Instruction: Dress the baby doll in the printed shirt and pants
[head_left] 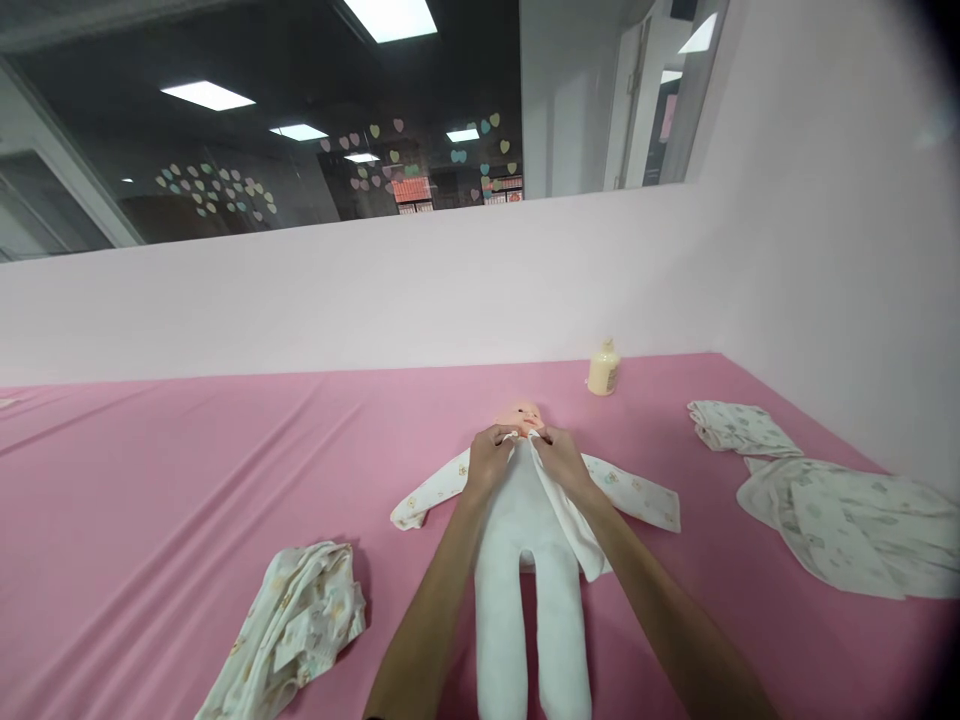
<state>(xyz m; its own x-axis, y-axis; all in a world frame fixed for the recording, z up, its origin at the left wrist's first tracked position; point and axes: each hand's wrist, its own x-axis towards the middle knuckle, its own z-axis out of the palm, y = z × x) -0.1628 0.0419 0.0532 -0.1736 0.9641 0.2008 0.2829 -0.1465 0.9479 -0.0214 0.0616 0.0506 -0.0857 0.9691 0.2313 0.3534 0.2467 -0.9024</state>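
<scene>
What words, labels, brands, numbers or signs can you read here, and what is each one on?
None can be read.
Bottle: the marking on its side is too small and blurred to read.
Red-and-white panels seen in the window: any writing is too blurred to read.

doll body: matt cloth | doll head: smooth, plastic-looking | jacket: matt cloth | sheet: creased matt cloth
</scene>
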